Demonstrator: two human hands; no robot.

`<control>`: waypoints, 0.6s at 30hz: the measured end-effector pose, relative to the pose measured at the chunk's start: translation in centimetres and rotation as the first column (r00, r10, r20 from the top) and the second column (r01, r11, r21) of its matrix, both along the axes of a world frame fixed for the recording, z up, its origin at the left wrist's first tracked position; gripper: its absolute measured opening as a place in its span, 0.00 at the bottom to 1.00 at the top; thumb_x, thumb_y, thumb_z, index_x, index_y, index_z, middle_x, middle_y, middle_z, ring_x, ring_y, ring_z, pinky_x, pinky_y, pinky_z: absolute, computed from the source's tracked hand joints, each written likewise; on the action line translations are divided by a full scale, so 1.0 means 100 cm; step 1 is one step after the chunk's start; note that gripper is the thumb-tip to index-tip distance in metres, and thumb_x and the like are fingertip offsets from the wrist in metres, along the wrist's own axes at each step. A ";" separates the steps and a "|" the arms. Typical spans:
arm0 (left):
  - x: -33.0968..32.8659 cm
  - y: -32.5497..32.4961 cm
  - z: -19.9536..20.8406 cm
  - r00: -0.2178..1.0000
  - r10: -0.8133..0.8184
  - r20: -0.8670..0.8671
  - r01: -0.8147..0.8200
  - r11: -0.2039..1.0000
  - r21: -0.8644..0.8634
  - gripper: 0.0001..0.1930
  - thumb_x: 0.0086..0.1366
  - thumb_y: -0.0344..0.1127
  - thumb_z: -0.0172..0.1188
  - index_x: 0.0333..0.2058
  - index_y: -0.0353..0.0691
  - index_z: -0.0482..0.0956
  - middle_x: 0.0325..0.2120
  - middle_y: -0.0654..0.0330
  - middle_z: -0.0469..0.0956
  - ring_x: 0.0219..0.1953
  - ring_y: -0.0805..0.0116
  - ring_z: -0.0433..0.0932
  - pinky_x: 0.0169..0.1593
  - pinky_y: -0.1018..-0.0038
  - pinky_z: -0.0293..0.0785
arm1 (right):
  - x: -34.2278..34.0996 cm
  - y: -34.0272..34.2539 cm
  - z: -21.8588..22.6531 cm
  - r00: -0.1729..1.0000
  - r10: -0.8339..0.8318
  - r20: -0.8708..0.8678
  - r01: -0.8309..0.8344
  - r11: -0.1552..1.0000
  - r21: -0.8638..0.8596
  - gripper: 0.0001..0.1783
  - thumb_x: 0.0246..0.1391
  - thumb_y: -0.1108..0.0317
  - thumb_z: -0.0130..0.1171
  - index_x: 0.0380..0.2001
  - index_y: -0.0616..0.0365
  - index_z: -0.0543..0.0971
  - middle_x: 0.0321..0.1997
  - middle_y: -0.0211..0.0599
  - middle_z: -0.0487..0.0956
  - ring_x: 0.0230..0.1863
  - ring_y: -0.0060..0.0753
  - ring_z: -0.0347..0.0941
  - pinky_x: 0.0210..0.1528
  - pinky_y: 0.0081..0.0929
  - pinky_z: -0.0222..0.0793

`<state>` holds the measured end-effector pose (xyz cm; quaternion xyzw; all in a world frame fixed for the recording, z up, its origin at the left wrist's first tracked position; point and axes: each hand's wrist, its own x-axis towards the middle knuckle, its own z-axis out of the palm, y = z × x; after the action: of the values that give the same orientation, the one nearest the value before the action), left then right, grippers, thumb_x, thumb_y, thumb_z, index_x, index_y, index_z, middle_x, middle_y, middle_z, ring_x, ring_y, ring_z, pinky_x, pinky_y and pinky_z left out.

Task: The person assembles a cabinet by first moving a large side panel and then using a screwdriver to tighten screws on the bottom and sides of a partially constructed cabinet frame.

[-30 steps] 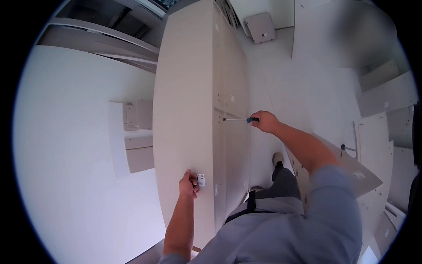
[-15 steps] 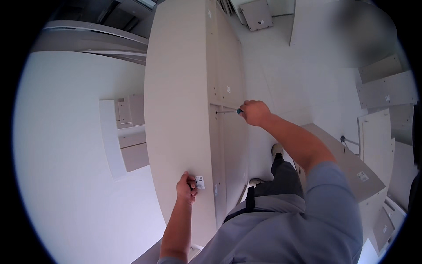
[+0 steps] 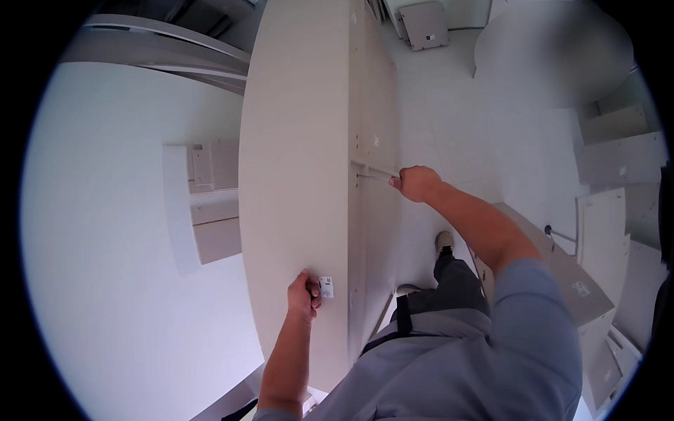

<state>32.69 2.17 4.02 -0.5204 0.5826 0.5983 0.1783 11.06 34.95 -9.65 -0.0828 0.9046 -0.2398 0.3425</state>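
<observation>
A tall pale beige cabinet (image 3: 295, 161) stands in front of me, with a long broad panel and an open inner side to its right. My right hand (image 3: 420, 184) is closed round a screwdriver (image 3: 375, 178), whose handle is mostly hidden by the fingers. The thin metal shaft points left, and its tip meets the cabinet's inner side by a small hole. Lower down, my left hand (image 3: 304, 295) rests against the broad panel beside a white label (image 3: 326, 287). Its fingers are curled, and whatever they may hold is hidden.
Loose beige panels (image 3: 621, 158) lean at the right. A low box-like cabinet (image 3: 554, 256) with a label stands by my right elbow. Flat pieces (image 3: 217, 238) lie beyond the cabinet on the left, and a panel (image 3: 423, 27) rests at the back.
The view has shifted a little, so the cabinet appears farther right. My right hand has turned on the screwdriver, covering the teal handle that showed before. My left hand keeps its place by the label.
</observation>
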 end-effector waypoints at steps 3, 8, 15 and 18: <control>-0.003 0.004 0.002 1.000 -0.004 0.005 0.004 1.000 -0.001 0.20 0.73 0.50 0.50 0.26 0.41 0.71 0.11 0.66 0.63 0.08 0.73 0.54 0.14 0.73 0.48 | 0.005 0.002 -0.014 0.994 -0.044 -0.104 0.042 0.999 -0.015 0.28 0.68 0.42 0.45 0.43 0.54 0.82 0.46 0.43 0.82 0.49 0.47 0.79 0.49 0.45 0.75; 0.003 0.002 0.002 1.000 -0.011 -0.016 0.011 1.000 0.008 0.20 0.72 0.50 0.50 0.26 0.42 0.71 0.11 0.67 0.63 0.09 0.74 0.54 0.15 0.72 0.48 | 0.001 0.000 0.000 0.990 0.069 -0.126 -0.068 0.998 0.016 0.30 0.70 0.42 0.42 0.45 0.56 0.82 0.49 0.47 0.82 0.52 0.51 0.78 0.54 0.47 0.73; 0.000 0.000 0.007 0.998 -0.035 -0.056 0.038 0.998 0.049 0.18 0.72 0.50 0.51 0.28 0.43 0.73 0.12 0.68 0.65 0.10 0.75 0.56 0.16 0.75 0.50 | 0.001 -0.002 0.016 0.999 -0.033 0.043 0.034 0.999 -0.035 0.32 0.70 0.42 0.41 0.49 0.58 0.83 0.52 0.50 0.82 0.55 0.54 0.76 0.58 0.46 0.71; 0.014 -0.018 -0.001 0.987 -0.039 -0.154 0.059 0.990 0.128 0.14 0.72 0.46 0.52 0.31 0.43 0.73 0.17 0.68 0.69 0.13 0.76 0.59 0.17 0.77 0.52 | 0.021 -0.007 0.052 1.000 -0.021 -0.023 0.022 0.999 0.028 0.32 0.69 0.42 0.41 0.47 0.58 0.83 0.50 0.52 0.82 0.55 0.55 0.75 0.58 0.45 0.70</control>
<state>34.06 0.41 3.93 -0.4462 0.5663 0.6685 0.1824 13.15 34.28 -4.47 -0.0711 0.9127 -0.2295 0.3306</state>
